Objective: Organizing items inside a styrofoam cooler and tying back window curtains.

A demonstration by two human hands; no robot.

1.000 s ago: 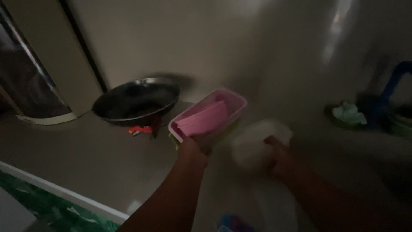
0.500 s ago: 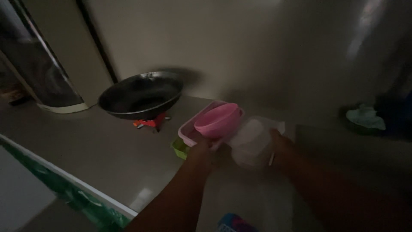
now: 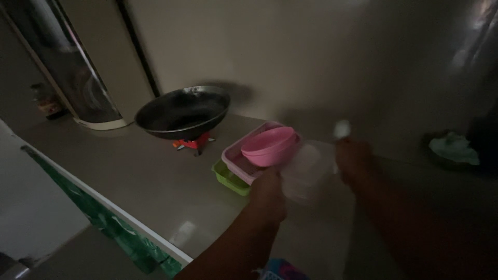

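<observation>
Since it's thin plastic, the pink bowl (image 3: 270,147) probably handles light and slippery; left hand (image 3: 267,194) grips its near rim, mid-counter (image 3: 129,171). Right hand (image 3: 354,158) pinches something small and white (image 3: 342,128).

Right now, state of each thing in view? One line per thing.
left hand: at near edge of the pink tray; grip unclear.
right hand: raised, holding a small white thing; blurred.
pink bowl: upright, in the tray.
pink tray: stacked on the green tray.
green tray: flat on the counter.
clear container: between the hands, blurred.
dark wok: upright on a red stand.
</observation>
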